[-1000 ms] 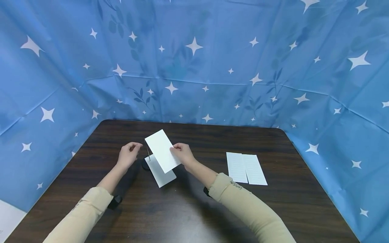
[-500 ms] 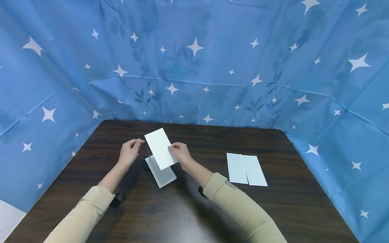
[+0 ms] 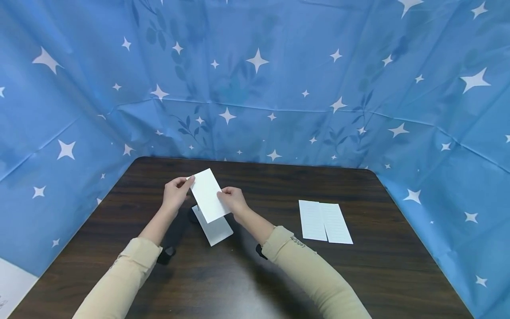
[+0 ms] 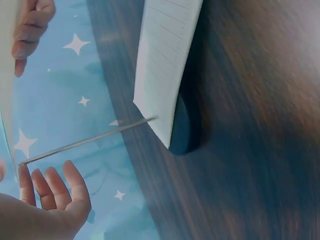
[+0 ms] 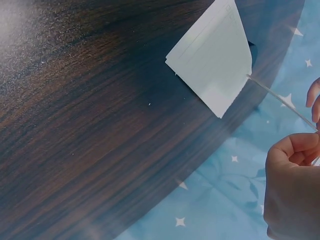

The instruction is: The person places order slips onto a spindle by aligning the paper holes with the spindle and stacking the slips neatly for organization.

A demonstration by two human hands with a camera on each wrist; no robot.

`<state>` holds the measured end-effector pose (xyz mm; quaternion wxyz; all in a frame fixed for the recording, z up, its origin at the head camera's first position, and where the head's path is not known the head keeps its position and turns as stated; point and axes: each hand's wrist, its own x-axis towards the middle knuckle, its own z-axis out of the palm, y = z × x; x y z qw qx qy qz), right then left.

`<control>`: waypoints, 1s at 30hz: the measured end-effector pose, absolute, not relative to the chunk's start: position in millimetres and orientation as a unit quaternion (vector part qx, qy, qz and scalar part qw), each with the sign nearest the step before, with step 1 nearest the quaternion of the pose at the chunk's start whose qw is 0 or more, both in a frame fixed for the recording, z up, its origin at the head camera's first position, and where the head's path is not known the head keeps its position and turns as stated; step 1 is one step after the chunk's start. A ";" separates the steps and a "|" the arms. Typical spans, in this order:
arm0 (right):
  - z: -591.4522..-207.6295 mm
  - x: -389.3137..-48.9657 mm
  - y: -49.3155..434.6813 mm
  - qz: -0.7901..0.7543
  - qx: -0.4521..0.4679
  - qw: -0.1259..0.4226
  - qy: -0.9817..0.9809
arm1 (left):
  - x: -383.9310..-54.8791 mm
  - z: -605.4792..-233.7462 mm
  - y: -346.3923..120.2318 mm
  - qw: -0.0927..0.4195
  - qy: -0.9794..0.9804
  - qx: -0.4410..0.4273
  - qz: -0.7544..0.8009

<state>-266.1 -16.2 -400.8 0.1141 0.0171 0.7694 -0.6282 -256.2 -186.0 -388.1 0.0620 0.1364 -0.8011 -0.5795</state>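
A bill spike stands on the table, its black round base (image 4: 186, 125) under a small stack of white paper (image 3: 217, 231) pierced near one corner. Its thin metal rod (image 4: 90, 141) leans up past the stack. Over it, my right hand (image 3: 233, 200) pinches the side of a loose white sheet (image 3: 208, 195), thumb on top. My left hand (image 3: 175, 192) grips the same sheet at its far left corner, thumb above. In the left wrist view, that hand's index fingertip is right at the rod's tip, and the sheet shows almost edge-on.
Two printed white slips (image 3: 311, 220) lie side by side, slightly overlapping, on the right of the dark wooden table (image 3: 382, 266). A blue curtain (image 3: 279, 79) with white stars hangs behind the table's back edge. White material (image 3: 13, 288) shows at the lower left.
My left hand has moved right and taken the sheet's corner, which it was apart from before. The sheet and my right hand have shifted slightly left.
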 end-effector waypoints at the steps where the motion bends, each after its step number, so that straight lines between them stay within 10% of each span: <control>1: -400.6 -266.3 -16.7 -0.628 0.017 0.114 0.770 | -257.2 -388.2 -185.6 0.063 -0.798 0.144 -0.582; 30: -398.7 -266.2 -22.9 -0.623 0.013 0.109 0.774 | -256.7 -395.2 -187.9 0.079 -0.796 0.138 -0.585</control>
